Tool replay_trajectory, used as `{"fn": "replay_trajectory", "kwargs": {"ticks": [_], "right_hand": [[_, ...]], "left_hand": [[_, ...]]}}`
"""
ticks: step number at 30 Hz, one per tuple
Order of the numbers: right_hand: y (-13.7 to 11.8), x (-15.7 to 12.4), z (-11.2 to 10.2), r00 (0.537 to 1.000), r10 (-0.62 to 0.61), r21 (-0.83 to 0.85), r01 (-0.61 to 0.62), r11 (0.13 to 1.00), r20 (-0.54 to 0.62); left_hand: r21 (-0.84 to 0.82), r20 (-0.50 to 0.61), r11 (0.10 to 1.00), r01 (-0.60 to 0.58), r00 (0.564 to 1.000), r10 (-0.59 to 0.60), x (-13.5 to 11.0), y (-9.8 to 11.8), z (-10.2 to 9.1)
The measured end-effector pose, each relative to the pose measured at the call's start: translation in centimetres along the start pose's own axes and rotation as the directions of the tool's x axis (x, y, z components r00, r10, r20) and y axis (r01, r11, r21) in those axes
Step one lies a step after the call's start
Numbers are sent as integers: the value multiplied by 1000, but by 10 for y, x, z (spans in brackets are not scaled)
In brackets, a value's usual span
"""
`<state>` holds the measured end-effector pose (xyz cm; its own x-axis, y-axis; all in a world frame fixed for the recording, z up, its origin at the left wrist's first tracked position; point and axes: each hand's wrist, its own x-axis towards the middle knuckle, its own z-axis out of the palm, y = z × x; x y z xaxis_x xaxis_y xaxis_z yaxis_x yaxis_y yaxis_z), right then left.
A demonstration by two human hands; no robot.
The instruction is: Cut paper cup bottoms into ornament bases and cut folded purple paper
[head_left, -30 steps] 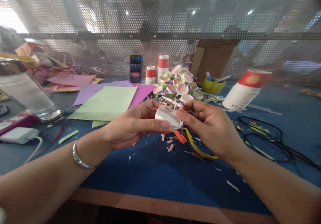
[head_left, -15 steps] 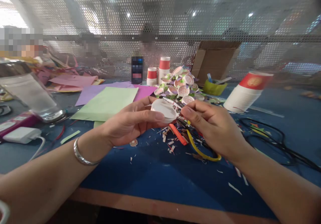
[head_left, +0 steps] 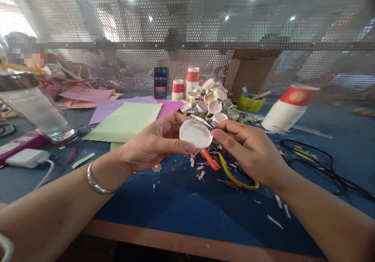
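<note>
My left hand (head_left: 154,144) pinches a round white paper cup bottom (head_left: 195,133) between thumb and fingers, its flat face turned toward me. My right hand (head_left: 249,150) is closed on the right edge of the disc, and thin metal scissor blades (head_left: 202,120) stick out past its fingertips above the disc. A yellow scissor handle loop (head_left: 237,178) shows under the right hand. Both hands hover just above the blue table (head_left: 187,203). A silver bangle (head_left: 95,182) sits on my left wrist.
Behind the hands lies a pile of cut cup bottoms (head_left: 213,99), red-and-white paper cups (head_left: 191,80), a tilted cup stack (head_left: 285,107) and coloured paper sheets (head_left: 125,119). A glass (head_left: 35,109) and charger (head_left: 25,157) stand left, black cables (head_left: 316,160) right. Paper scraps litter the table.
The left hand has tilted the white disc so its flat face now points at me. The right hand stayed at its right edge, and both hands rose slightly.
</note>
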<state>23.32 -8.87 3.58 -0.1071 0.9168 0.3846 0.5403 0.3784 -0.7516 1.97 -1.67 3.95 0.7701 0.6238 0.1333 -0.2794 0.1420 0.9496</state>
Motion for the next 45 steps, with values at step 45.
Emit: {"fn": "replay_trajectory", "kwargs": {"ticks": [45], "right_hand": [[-6,-5,-3,998,-58,-19,58,998,29]], "left_hand": [[-30,114,999,38,993,-34,0,-4,-1]]}}
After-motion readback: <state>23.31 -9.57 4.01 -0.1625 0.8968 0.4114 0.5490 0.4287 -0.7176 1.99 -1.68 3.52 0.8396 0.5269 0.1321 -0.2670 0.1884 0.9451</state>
